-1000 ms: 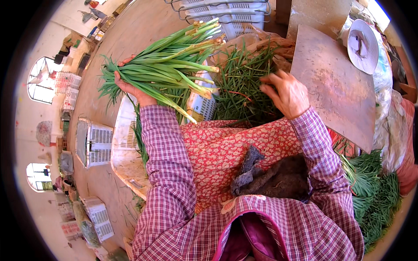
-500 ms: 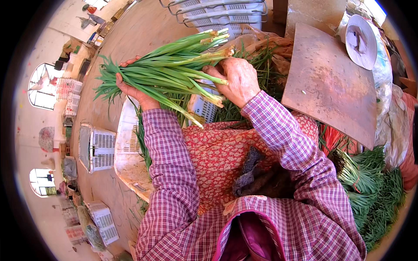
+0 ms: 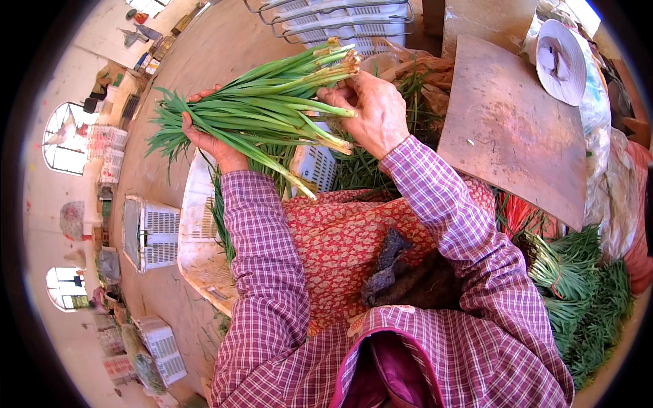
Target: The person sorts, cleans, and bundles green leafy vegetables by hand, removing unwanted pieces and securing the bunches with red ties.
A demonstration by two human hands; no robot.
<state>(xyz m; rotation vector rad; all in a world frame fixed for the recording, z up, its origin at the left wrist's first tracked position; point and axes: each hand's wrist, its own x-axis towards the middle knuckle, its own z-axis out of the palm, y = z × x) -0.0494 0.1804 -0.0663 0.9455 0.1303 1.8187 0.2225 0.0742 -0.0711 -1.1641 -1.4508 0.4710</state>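
A loose bunch of garlic chives is held up in front of me, dark leaf ends to the left and pale stem ends to the right. My left hand is closed round the leafy end, thumb on the near side and fingertips showing beyond. At the stem ends, my right hand has its fingers bent in a pinch on a stem; its fingertips are partly hidden. Some stems fan out and hang lower than the rest. Under the bunch, more loose chives lie about a white plastic crate.
A brown board lies at the right, with a pale hat at its far edge. Tied chive bundles are heaped below it near red ties. A white basket stands left; stacked crates stand ahead. Red patterned cloth covers my lap.
My right hand has shifted slightly at the stem ends, and its fingers have moved among the stems. The left hand keeps its hold almost unmoved.
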